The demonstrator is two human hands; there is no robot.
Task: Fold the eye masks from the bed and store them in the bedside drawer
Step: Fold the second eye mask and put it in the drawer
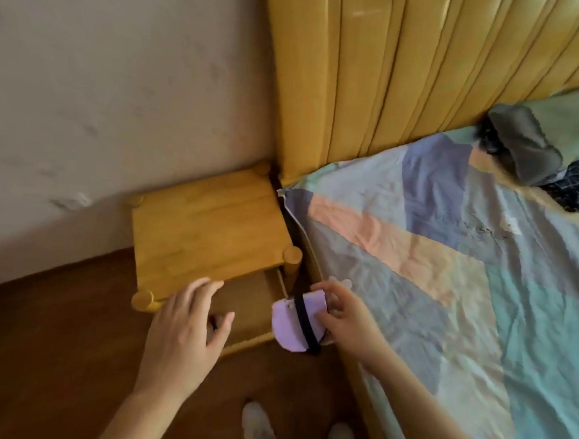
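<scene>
One folded eye mask [295, 321] nears open drawer [248, 309].

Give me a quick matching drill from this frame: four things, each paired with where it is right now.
1. folded eye mask
2. left hand
3. drawer
4. pillow

A. pulled open under the nightstand top
B. against the headboard, far corner of the bed
C. gripped in the right hand
D. at the drawer's front edge

Pairs: 1-C, 2-D, 3-A, 4-B

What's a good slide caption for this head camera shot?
Right hand carries a folded lilac eye mask toward the open bedside drawer; left hand hovers at the drawer front.
</scene>
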